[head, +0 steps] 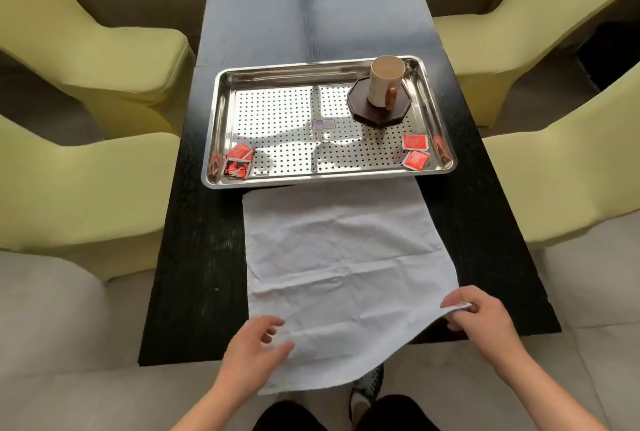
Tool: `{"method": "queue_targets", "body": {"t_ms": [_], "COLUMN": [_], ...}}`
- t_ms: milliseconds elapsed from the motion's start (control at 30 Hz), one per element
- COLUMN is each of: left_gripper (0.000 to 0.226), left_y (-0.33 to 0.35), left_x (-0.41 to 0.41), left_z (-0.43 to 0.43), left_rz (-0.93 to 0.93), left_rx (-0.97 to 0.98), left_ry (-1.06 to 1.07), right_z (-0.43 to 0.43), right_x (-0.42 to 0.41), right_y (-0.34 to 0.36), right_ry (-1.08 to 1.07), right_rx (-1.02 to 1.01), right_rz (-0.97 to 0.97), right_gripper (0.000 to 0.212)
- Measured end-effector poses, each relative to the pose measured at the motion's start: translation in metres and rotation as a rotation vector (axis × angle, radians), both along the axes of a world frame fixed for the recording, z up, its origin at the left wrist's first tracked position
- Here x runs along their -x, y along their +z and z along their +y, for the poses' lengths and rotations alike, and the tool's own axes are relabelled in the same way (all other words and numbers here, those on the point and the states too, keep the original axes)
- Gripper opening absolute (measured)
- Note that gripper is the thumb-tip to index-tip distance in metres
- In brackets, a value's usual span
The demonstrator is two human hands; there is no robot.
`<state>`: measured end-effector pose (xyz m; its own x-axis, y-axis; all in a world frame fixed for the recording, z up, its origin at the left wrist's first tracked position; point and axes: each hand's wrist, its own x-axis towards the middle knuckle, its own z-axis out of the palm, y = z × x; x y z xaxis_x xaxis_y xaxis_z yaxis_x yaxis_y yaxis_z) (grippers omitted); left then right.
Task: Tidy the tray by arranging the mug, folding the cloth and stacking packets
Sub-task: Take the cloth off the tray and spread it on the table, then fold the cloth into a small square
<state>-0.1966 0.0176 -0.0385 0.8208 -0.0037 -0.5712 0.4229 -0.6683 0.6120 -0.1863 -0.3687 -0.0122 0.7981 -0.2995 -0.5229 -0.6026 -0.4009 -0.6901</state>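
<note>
The right hand [481, 316] pinches the cloth [339, 257] by its near corner, raised off the surface [194, 275]. The left hand [254, 349] lies over the cloth's edge, fingers relaxed.

A white wrinkled cloth [339, 257] lies spread on the black wooden worktop [201, 257], its near edge hanging over the front. The right hand [485, 320] pinches the cloth's near right corner, lifted slightly. The left hand [254, 351], fingers loosely curled, sits at the near left part. Beyond, a perforated stainless steel tray [221, 112] carries a cream mug [382, 84] on a dark octagonal coaster [363, 108], and red packets [237, 162] in both near corners.
</note>
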Motion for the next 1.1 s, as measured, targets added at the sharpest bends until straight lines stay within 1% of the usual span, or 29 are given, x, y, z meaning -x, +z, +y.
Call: {"method": "queue_targets", "body": {"t_ms": [33,100,167,200,267,333,367,433,467,500,533,667,767,867,967,1100], "left_gripper": [0.043,0.065,0.091,0.100,0.103,0.096,0.089,0.062,0.045,0.034,0.030,0.026,0.029,0.030,0.028,0.025], "left_y": [0.004,0.005,0.000,-0.004,-0.010,-0.012,-0.014,-0.018,-0.019,-0.020,-0.022,-0.020,-0.015,-0.012,-0.011,-0.006], "left_x": [0.012,0.031,0.049,0.056,0.067,0.074,0.078,0.084,0.085,0.085,0.086,0.087,0.089,0.088,0.086,0.081], "left_z": [-0.002,-0.004,-0.006,-0.007,-0.011,-0.016,-0.019,-0.026,-0.027,-0.028,-0.028,-0.025,-0.024,-0.025,-0.022,-0.017], "left_rz": [-0.003,-0.023,-0.061,-0.070,-0.077,-0.124,-0.199,-0.335,-0.375,-0.401,-0.406,-0.449,-0.455,-0.411,-0.421,-0.431], "left_rx": [-0.004,-0.060,-0.168,-0.227,-0.333,-0.440,-0.469,-0.501,-0.516,-0.539,-0.556,-0.526,-0.480,-0.416,-0.379,-0.352], "left_ry": [-0.063,-0.240,-0.435,-0.517,-0.625,-0.662,-0.644,-0.585,-0.558,-0.534,-0.518,-0.419,-0.339,-0.187,-0.058,0.032], "right_z": [0.000,-0.002,-0.004,-0.006,-0.008,-0.012,-0.014,-0.018,-0.020,-0.023,-0.025,-0.032,-0.037,-0.039,-0.041,-0.041], "right_x": [0.000,0.001,0.004,0.006,0.009,0.012,0.013,0.014,0.014,0.015,0.015,0.015,0.016,0.018,0.020,0.021], "right_y": [-0.002,-0.006,-0.009,-0.009,-0.008,-0.005,-0.004,-0.002,-0.002,-0.002,-0.002,-0.003,-0.006,-0.008,-0.008,-0.008], "right_ry": [0.000,0.006,0.024,0.030,0.035,0.042,0.045,0.054,0.059,0.065,0.073,0.108,0.126,0.124,0.115,0.096], "right_rx": [-0.005,-0.015,-0.027,-0.036,-0.058,-0.078,-0.084,-0.096,-0.101,-0.103,-0.104,-0.112,-0.113,-0.110,-0.096,-0.049], "right_rz": [0.003,0.016,0.019,0.014,0.004,0.001,0.001,0.004,0.002,0.000,-0.002,-0.015,-0.024,-0.036,-0.044,-0.027], "right_gripper": [0.029,0.030,0.032,0.033,0.034,0.032,0.031,0.030,0.030,0.030,0.030,0.031,0.030,0.029,0.031,0.023]}}
